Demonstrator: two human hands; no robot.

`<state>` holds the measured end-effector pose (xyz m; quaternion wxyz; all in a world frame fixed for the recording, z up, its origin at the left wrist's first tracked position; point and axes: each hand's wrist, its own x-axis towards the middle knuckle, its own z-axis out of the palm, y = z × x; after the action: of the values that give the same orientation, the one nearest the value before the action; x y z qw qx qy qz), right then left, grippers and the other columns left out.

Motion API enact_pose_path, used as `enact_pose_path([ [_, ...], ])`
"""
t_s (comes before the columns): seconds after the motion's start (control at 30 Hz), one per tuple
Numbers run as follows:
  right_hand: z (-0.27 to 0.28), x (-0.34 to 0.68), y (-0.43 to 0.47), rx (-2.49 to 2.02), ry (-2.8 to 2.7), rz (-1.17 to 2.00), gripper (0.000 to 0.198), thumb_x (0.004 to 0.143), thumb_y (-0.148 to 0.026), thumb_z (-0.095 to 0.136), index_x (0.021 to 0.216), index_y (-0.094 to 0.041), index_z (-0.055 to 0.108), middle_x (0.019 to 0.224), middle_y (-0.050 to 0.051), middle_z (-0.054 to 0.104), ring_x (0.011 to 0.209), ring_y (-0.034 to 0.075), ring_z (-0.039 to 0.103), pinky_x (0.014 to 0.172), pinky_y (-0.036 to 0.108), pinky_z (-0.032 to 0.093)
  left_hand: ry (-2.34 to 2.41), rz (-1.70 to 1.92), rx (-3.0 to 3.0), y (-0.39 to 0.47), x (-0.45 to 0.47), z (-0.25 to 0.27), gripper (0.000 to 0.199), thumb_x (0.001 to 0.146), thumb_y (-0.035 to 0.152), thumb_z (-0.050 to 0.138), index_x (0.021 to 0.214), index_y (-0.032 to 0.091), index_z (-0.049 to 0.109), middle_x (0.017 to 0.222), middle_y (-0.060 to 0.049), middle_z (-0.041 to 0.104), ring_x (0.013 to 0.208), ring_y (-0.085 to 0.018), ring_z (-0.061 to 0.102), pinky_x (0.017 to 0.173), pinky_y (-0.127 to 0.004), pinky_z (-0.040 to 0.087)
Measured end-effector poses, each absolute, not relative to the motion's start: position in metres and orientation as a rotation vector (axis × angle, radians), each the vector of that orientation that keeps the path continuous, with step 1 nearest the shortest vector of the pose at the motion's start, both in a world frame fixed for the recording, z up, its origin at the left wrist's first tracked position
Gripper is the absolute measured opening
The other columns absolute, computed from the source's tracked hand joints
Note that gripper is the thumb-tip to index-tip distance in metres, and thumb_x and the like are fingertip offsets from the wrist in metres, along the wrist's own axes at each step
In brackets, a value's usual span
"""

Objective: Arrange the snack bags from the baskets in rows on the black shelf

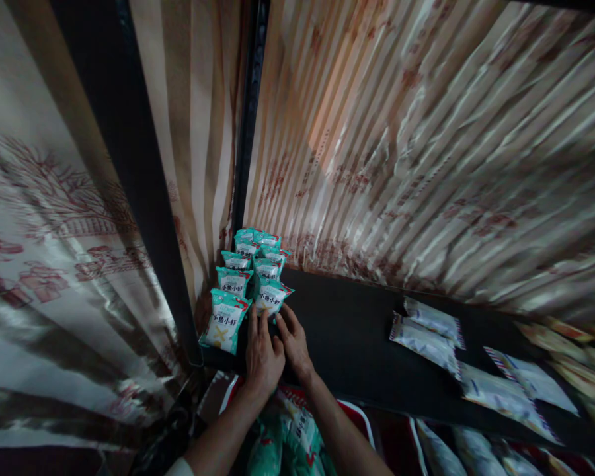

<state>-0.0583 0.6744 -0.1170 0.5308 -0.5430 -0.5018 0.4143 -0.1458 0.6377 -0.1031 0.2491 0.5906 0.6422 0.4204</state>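
Observation:
Two rows of small teal-and-white snack bags stand on a black shelf (347, 324), in the corner by the curtain. At the front of the right row is a snack bag (272, 296), leaning back a little. My left hand (264, 357) has its fingers stretched out, with the tips touching the lower edge of that bag. Against its lower right side rest the extended fingertips of my right hand (295, 340). Neither hand is wrapped round anything. Left of my left hand stands the front snack bag (224, 322) of the other row.
White bags (426, 340) lie flat farther right on the shelf, with blurred yellowish packets (575, 350) beyond. Below the shelf edge, a red-and-white bin (359, 416) holds more teal bags (297, 430). A black post (143, 165) rises at left; pleated curtains (377, 132) hang behind.

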Motion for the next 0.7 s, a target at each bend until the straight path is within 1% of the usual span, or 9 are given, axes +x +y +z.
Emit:
enact_pose_path([
  [0.13, -0.122, -0.062, 0.675, -1.321, -1.241, 0.942, 0.053, 0.078, -0.050, 0.058, 0.121, -0.019, 0.057, 0.123, 0.009, 0.061, 0.115, 0.026, 0.055, 0.102, 0.041, 0.040, 1.860, 1.134, 1.619, 0.635, -0.147, -0.098, 0.055, 0.072, 0.007, 0.047, 0.127, 0.011, 0.046, 0.146, -0.015, 0.030, 0.136, -0.028, 0.028, 0.111, -0.043, 0.030],
  [0.23, -0.125, -0.064, 0.675, -1.333, -1.246, 0.900, 0.055, 0.078, -0.049, 0.057, 0.125, -0.019, 0.054, 0.126, 0.009, 0.059, 0.117, 0.026, 0.053, 0.103, 0.041, 0.039, 1.875, 1.177, 1.671, 0.634, -0.147, -0.097, 0.055, 0.072, 0.006, 0.046, 0.126, 0.012, 0.047, 0.142, -0.014, 0.037, 0.132, -0.027, 0.033, 0.110, -0.044, 0.031],
  [0.3, -0.127, -0.065, 0.676, -1.320, -1.264, 0.929, 0.055, 0.079, -0.049, 0.057, 0.126, -0.020, 0.053, 0.125, 0.007, 0.060, 0.116, 0.026, 0.054, 0.101, 0.040, 0.040, 1.874, 1.200, 1.686, 0.633, -0.148, -0.098, 0.054, 0.071, 0.004, 0.046, 0.124, 0.014, 0.048, 0.138, -0.014, 0.041, 0.131, -0.027, 0.035, 0.109, -0.044, 0.032],
  [0.4, -0.129, -0.063, 0.675, -1.310, -1.280, 0.955, 0.058, 0.079, -0.049, 0.056, 0.129, -0.021, 0.050, 0.128, 0.007, 0.058, 0.118, 0.026, 0.053, 0.101, 0.041, 0.041, 1.865, 1.221, 1.691, 0.633, -0.148, -0.099, 0.054, 0.070, 0.004, 0.045, 0.123, 0.015, 0.049, 0.138, -0.013, 0.040, 0.129, -0.027, 0.036, 0.108, -0.045, 0.034],
  [0.47, -0.129, -0.060, 0.671, -1.337, -1.256, 0.886, 0.060, 0.079, -0.048, 0.056, 0.131, -0.020, 0.048, 0.133, 0.008, 0.054, 0.122, 0.025, 0.049, 0.104, 0.042, 0.038, 1.849, 1.241, 1.703, 0.630, -0.149, -0.099, 0.053, 0.071, 0.004, 0.046, 0.122, 0.016, 0.049, 0.138, -0.013, 0.039, 0.129, -0.027, 0.036, 0.107, -0.046, 0.035],
  [0.53, -0.128, -0.054, 0.661, -1.392, -1.221, 0.792, 0.056, 0.079, -0.048, 0.055, 0.127, -0.019, 0.051, 0.132, 0.010, 0.054, 0.122, 0.026, 0.048, 0.105, 0.043, 0.036, 1.813, 1.254, 1.737, 0.625, -0.152, -0.100, 0.049, 0.072, 0.005, 0.046, 0.120, 0.015, 0.051, 0.136, -0.013, 0.040, 0.128, -0.028, 0.037, 0.106, -0.046, 0.035],
  [0.6, -0.126, -0.046, 0.643, -1.438, -1.188, 0.735, 0.050, 0.080, -0.049, 0.054, 0.120, -0.019, 0.056, 0.126, 0.010, 0.058, 0.119, 0.025, 0.051, 0.104, 0.044, 0.037, 1.762, 1.262, 1.781, 0.618, -0.155, -0.101, 0.045, 0.073, 0.005, 0.046, 0.117, 0.013, 0.053, 0.133, -0.014, 0.043, 0.126, -0.028, 0.039, 0.105, -0.046, 0.036],
  [0.7, -0.123, -0.035, 0.604, -1.436, -1.125, 0.774, 0.045, 0.081, -0.048, 0.051, 0.116, -0.019, 0.057, 0.120, 0.011, 0.061, 0.109, 0.025, 0.058, 0.097, 0.043, 0.044, 1.653, 1.278, 1.826, 0.601, -0.162, -0.102, 0.038, 0.075, 0.006, 0.043, 0.109, 0.015, 0.057, 0.122, -0.012, 0.051, 0.119, -0.024, 0.047, 0.102, -0.043, 0.040],
])
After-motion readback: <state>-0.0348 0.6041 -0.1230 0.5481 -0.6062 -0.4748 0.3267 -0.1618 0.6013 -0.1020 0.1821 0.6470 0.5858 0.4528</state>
